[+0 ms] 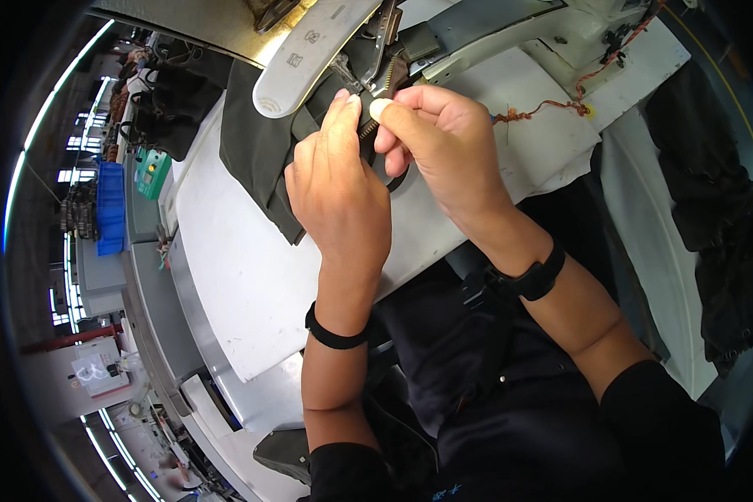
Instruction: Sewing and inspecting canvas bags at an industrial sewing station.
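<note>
A dark olive garment piece lies under the sewing machine, and a zipper with brass-coloured teeth runs along it near the needle area. My left hand rests on the cloth with its fingers stretched forward, the tips close to the presser foot. Just to the right, my right hand pinches the zipper's edge between thumb and fingers. The fingertips of both hands almost meet. Part of the zipper and cloth is hidden beneath my hands.
A white work surface spreads under the cloth. An orange cord trails over the right side of the machine bed. Dark garments hang at the far right. At left stand a blue bin and a green box.
</note>
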The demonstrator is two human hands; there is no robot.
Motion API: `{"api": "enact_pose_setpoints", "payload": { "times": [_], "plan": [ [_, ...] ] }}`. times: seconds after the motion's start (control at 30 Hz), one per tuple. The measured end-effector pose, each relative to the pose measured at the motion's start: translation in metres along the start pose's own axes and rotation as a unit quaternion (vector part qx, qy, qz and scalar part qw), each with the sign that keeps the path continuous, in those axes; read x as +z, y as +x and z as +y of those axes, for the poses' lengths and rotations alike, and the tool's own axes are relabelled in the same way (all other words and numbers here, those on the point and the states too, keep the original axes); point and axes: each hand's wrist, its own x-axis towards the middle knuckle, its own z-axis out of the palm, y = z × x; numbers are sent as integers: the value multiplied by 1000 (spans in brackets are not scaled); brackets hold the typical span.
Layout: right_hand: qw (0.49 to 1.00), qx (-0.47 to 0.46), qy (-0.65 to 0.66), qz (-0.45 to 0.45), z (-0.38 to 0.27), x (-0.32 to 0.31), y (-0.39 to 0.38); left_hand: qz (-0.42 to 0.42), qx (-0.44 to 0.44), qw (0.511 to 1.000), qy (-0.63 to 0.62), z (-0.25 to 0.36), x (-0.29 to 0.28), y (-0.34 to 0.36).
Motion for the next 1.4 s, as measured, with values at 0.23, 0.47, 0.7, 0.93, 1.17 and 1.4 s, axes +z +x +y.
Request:
{"api": "enact_pose_setpoints", "payload": {
  "times": [0.23,0.47,0.7,0.93,1.17,1.4],
  "plan": [
    [999,-3,-13,40,-5,6,2,-12,-24,999,-31,-3,1,3],
    [996,-34,-3,80,2,12,2,10,-13,1000,7,5,-5,9],
    [994,-55,-33,93,1,14,6,65,13,995,-76,-7,3,9],
    [983,-98,-117,98,-3,7,10,72,9,994,-81,-6,5,13],
    [950,-225,-211,41,-25,-5,22,85,4,992,-90,-6,10,12],
    [982,-40,-137,-125,-48,-14,46,57,-50,996,-48,2,5,12]
  ]
}}
